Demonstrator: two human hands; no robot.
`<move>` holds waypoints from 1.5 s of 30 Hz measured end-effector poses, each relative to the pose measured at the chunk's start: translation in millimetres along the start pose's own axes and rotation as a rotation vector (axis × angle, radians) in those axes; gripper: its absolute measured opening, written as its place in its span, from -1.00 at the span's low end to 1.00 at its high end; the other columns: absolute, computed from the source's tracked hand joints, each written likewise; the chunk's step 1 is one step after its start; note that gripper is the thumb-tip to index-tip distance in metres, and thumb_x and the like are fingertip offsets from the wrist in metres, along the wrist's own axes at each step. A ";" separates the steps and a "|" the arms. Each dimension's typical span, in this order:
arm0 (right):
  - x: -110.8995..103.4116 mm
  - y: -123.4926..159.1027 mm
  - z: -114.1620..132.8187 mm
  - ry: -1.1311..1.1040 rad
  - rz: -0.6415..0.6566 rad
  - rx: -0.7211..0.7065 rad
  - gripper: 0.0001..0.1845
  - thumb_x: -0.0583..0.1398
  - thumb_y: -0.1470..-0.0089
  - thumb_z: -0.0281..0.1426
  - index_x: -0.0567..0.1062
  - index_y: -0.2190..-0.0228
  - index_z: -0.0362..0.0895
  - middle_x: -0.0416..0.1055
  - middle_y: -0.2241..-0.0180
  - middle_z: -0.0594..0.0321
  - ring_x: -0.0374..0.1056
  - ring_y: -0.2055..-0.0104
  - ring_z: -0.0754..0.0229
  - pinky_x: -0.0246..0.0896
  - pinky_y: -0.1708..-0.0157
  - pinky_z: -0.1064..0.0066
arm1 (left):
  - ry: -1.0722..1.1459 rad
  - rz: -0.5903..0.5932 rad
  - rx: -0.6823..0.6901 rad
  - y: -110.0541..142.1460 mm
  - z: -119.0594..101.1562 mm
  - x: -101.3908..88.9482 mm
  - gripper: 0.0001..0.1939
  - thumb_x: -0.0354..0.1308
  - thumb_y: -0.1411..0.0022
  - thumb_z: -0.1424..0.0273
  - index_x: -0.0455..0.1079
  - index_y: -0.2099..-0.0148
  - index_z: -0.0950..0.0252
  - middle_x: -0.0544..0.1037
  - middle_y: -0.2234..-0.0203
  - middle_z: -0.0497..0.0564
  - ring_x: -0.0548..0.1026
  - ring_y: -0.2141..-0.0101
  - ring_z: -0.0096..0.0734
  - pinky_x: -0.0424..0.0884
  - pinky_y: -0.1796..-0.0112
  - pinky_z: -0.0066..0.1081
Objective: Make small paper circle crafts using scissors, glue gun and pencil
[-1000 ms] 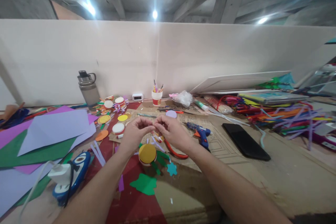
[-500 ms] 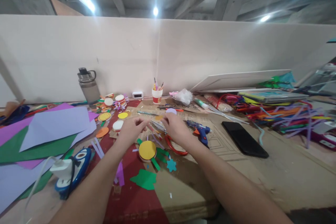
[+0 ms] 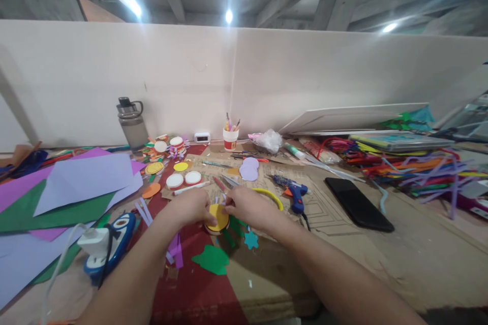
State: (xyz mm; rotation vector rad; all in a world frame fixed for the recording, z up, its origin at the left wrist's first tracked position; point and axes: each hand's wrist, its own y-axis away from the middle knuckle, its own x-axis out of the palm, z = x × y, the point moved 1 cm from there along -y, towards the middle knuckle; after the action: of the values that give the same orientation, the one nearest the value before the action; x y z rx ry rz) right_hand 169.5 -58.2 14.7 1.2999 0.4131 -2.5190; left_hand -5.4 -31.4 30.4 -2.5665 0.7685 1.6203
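Fingertips (image 3: 211, 217) of left hand (image 3: 193, 205) and right hand (image 3: 247, 205) partly hide the yellow disc (image 3: 218, 218), grip impossible to tell.

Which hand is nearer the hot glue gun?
Right: the right hand is left of the hot glue gun, beside the yellow disc; the left hand is farther, at the disc's left side.

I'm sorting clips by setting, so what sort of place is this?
Probably a craft workspace: a blue glue gun lies on the cardboard-covered table, with coloured paper sheets and a heap of colourful strips at either side.
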 end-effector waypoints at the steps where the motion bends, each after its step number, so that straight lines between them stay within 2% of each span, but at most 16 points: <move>1: 1.9 0.2 0.4 0.009 0.000 -0.004 -0.90 0.29 0.09 -0.47 0.50 0.59 -0.13 0.40 0.56 0.27 0.23 0.53 0.30 -0.03 0.52 0.46 | 0.000 0.004 -0.004 0.8 -1.5 0.3 -0.77 0.31 0.32 0.35 0.32 0.81 0.21 0.33 0.86 -0.05 0.21 0.74 -0.45 -0.02 0.59 -0.43; 5: 10.4 0.2 -3.1 0.000 -0.011 -0.019 -0.94 0.28 0.10 -0.48 0.49 0.54 -0.12 0.42 0.51 0.24 0.27 0.49 0.26 -0.02 0.52 0.45 | 0.024 -0.022 0.010 3.8 -5.6 -0.1 -0.74 0.30 0.34 0.40 0.29 0.86 0.21 0.32 0.88 -0.03 0.17 0.77 -0.45 -0.02 0.60 -0.41; 9: 15.0 -0.5 -6.5 -0.094 -0.039 -0.007 -0.87 0.32 0.14 -0.46 0.44 0.52 -0.10 0.41 0.52 0.30 0.26 0.51 0.27 -0.04 0.55 0.46 | 0.113 -0.071 0.012 4.9 -7.5 -0.7 -0.75 0.34 0.45 0.44 0.29 0.85 0.21 0.27 0.90 -0.09 0.12 0.79 -0.50 0.01 0.59 -0.41; 12: 15.6 -2.7 -5.3 -0.170 -0.015 0.061 -0.79 0.36 0.17 -0.41 0.41 0.48 -0.11 0.41 0.49 0.32 0.28 0.48 0.27 -0.03 0.56 0.47 | 0.085 -0.100 0.022 5.6 -8.7 -1.1 -0.73 0.36 0.47 0.43 0.27 0.85 0.21 0.23 0.89 -0.11 0.09 0.78 -0.52 0.01 0.57 -0.41; 15: 12.7 -7.6 -4.6 -0.338 0.017 0.158 -0.68 0.38 0.23 -0.42 0.37 0.41 -0.11 0.38 0.49 0.36 0.29 0.48 0.27 0.03 0.56 0.49 | 0.056 -0.150 0.040 7.4 -9.1 -4.1 -0.69 0.39 0.41 0.35 0.27 0.83 0.22 0.23 0.87 -0.11 0.09 0.76 -0.51 -0.02 0.56 -0.40; 17: 7.3 -11.7 -6.2 -0.487 0.001 0.239 -0.67 0.34 0.18 -0.44 0.34 0.35 -0.11 0.34 0.53 0.41 0.27 0.53 0.30 0.05 0.58 0.50 | 0.066 -0.191 0.063 9.1 -10.0 -8.2 -0.65 0.36 0.28 0.24 0.27 0.79 0.23 0.24 0.84 -0.10 0.10 0.73 -0.51 -0.05 0.56 -0.41; 20: -4.7 -17.4 -11.1 -0.715 -0.143 0.301 -0.70 0.25 0.07 -0.43 0.29 0.26 -0.11 0.30 0.54 0.44 0.21 0.60 0.35 0.03 0.62 0.51 | 0.071 -0.250 0.076 10.7 -12.9 -14.5 -0.56 0.25 0.07 0.10 0.24 0.75 0.24 0.25 0.79 -0.09 0.14 0.68 -0.48 -0.07 0.55 -0.40; 23: -15.2 -21.6 -16.1 -0.901 -0.334 0.240 -0.65 0.25 0.07 -0.35 0.26 0.23 -0.10 0.30 0.52 0.45 0.16 0.63 0.39 0.03 0.64 0.52 | 0.094 -0.362 0.048 8.2 -14.0 -17.1 -0.52 0.18 -0.01 0.03 0.21 0.71 0.24 0.27 0.75 -0.08 0.18 0.65 -0.44 -0.04 0.54 -0.39; 25: -18.5 -23.5 -18.2 -0.971 -0.404 0.172 -0.60 0.27 0.09 -0.29 0.25 0.22 -0.09 0.32 0.50 0.44 0.15 0.63 0.39 0.02 0.65 0.52 | 0.201 -0.486 0.057 4.4 -12.8 -17.0 -0.57 0.20 0.00 0.01 0.28 0.64 0.24 0.36 0.69 -0.06 0.25 0.60 -0.40 0.04 0.51 -0.39; 27: -18.9 -24.7 -19.1 -1.003 -0.433 0.125 -0.58 0.27 0.09 -0.26 0.26 0.21 -0.08 0.32 0.50 0.43 0.16 0.63 0.39 0.02 0.66 0.52 | 0.384 -0.544 0.117 0.1 -11.8 -15.5 -0.66 0.26 0.03 0.06 0.40 0.49 0.25 0.48 0.56 -0.02 0.36 0.51 -0.34 0.17 0.45 -0.40; 31: -16.2 -24.8 -16.0 -1.030 -0.469 0.104 -0.58 0.26 0.08 -0.27 0.25 0.19 -0.09 0.31 0.48 0.42 0.16 0.62 0.40 0.04 0.65 0.52 | 0.835 -0.380 0.242 -6.3 -16.2 -7.8 -0.59 0.29 0.01 0.13 0.46 0.17 0.29 0.57 0.34 0.04 0.48 0.35 -0.31 0.33 0.33 -0.40; 34: -13.1 -23.0 -9.6 -1.022 -0.466 0.105 -0.57 0.28 0.10 -0.30 0.25 0.19 -0.09 0.31 0.45 0.41 0.18 0.58 0.39 0.09 0.63 0.52 | 1.073 -0.365 0.280 -10.3 -20.8 1.6 -0.58 0.35 0.06 0.18 0.45 0.18 0.31 0.57 0.29 0.05 0.50 0.28 -0.30 0.39 0.29 -0.39; 37: -9.2 -21.7 -4.8 -0.965 -0.460 0.079 -0.57 0.29 0.10 -0.30 0.27 0.19 -0.09 0.32 0.40 0.35 0.24 0.50 0.32 0.16 0.62 0.50 | 1.163 -0.449 0.275 -17.5 -18.5 10.1 -0.61 0.35 0.04 0.21 0.47 0.20 0.34 0.58 0.31 0.06 0.50 0.31 -0.34 0.40 0.28 -0.40; 40: -6.3 -23.6 -7.9 -0.907 -0.462 0.027 -0.59 0.28 0.09 -0.26 0.30 0.19 -0.08 0.31 0.34 0.30 0.28 0.40 0.25 0.21 0.61 0.48 | 1.288 -0.442 0.253 -26.0 -10.5 13.0 -0.61 0.38 0.08 0.25 0.49 0.21 0.34 0.59 0.32 0.06 0.51 0.34 -0.36 0.42 0.30 -0.42; 42: -7.2 -26.5 -14.6 -0.862 -0.482 0.011 -0.62 0.24 0.05 -0.22 0.31 0.19 -0.07 0.29 0.31 0.28 0.29 0.36 0.24 0.24 0.58 0.47 | 1.391 -0.461 0.229 -30.0 -4.3 11.2 -0.60 0.42 0.14 0.29 0.50 0.22 0.34 0.59 0.32 0.05 0.50 0.38 -0.43 0.40 0.37 -0.49; 45: -16.5 -29.2 -27.0 -0.782 -0.551 0.033 -0.66 0.20 0.02 -0.19 0.32 0.21 -0.07 0.28 0.32 0.29 0.28 0.40 0.26 0.24 0.56 0.45 | 1.526 -0.464 0.150 -33.5 3.5 7.2 -0.59 0.47 0.26 0.39 0.49 0.28 0.35 0.58 0.40 0.02 0.46 0.50 -0.53 0.32 0.53 -0.58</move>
State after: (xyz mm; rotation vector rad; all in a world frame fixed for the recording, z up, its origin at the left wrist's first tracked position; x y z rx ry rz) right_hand 188.0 -19.4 17.0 0.1166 0.5892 -3.2089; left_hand 7.8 -3.9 14.5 -3.0664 0.1223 -0.6858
